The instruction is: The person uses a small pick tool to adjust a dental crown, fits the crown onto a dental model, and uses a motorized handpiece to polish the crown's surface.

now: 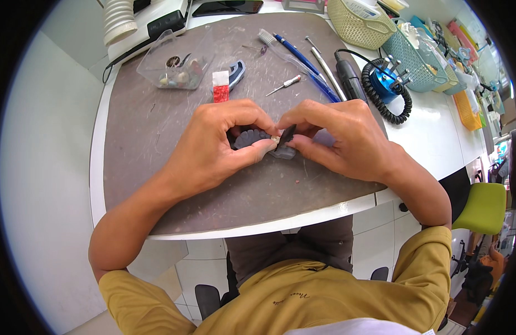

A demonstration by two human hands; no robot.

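Note:
A grey dental model (249,138) lies between my two hands above the brown mat (140,195). My left hand (224,139) is closed round the model's left part, thumb and forefinger at a small cream tooth-shaped piece (274,139). My right hand (341,142) grips the model's right side and a thin dark piece (286,135) standing up beside the cream one; its fingertips are partly hidden. Just beyond my hands are a red-and-white packet (221,89) and a grey-blue curved item (237,72).
A clear box of small items (168,78), blue pens (300,56), a small screwdriver (286,84) and a black handpiece (349,78) surround the work. A blue stand (385,86) with coiled cord, baskets (355,22), a white machine (146,39), a phone (227,8) and a green chair (481,206) are around.

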